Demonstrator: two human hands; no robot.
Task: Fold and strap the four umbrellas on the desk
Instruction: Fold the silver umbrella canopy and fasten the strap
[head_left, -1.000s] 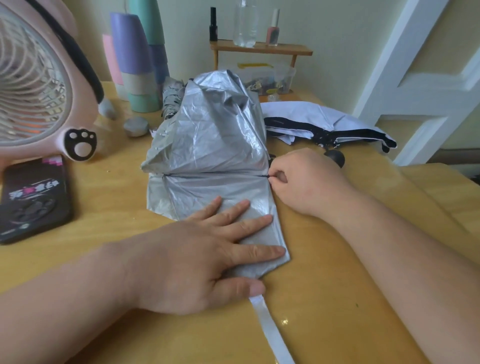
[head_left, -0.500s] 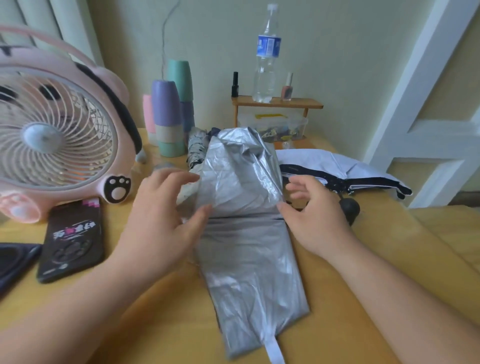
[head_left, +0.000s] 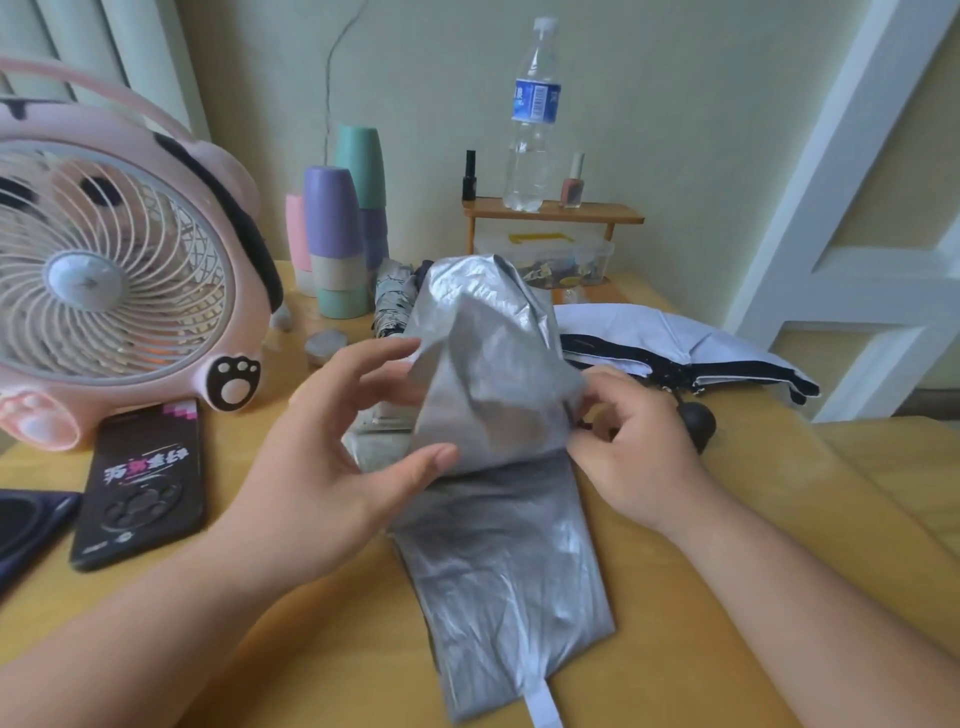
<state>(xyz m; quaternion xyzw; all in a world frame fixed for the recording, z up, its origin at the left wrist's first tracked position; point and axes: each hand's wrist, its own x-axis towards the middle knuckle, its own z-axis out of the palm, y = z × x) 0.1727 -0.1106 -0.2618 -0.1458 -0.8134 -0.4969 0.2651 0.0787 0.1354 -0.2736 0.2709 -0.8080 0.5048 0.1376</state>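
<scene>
A silver umbrella (head_left: 498, 561) lies lengthwise on the yellow desk (head_left: 701, 623), its canopy folded narrow and its white strap (head_left: 543, 706) trailing at the near end. My left hand (head_left: 332, 462) cups the canopy's left side at mid-length, fingers spread, thumb tip resting on the fabric. On the right edge, my right hand (head_left: 634, 452) pinches the fabric with curled fingers. Behind to the right lies a white umbrella with black trim (head_left: 675, 338), not strapped, and its round black handle (head_left: 698, 418). A patterned rolled umbrella (head_left: 389, 306) lies behind the silver one, partly hidden.
A pink fan (head_left: 104, 275) stands at the left with a black phone (head_left: 140, 478) in front of it. Stacked cups (head_left: 337, 234) stand at the back. A small wooden shelf (head_left: 550, 210) carries a water bottle (head_left: 532, 114) above a clear box (head_left: 545, 254).
My left hand left its flat press on the near end and now cups the canopy's left side. The loose left flap has been folded in. My view tilted up.
</scene>
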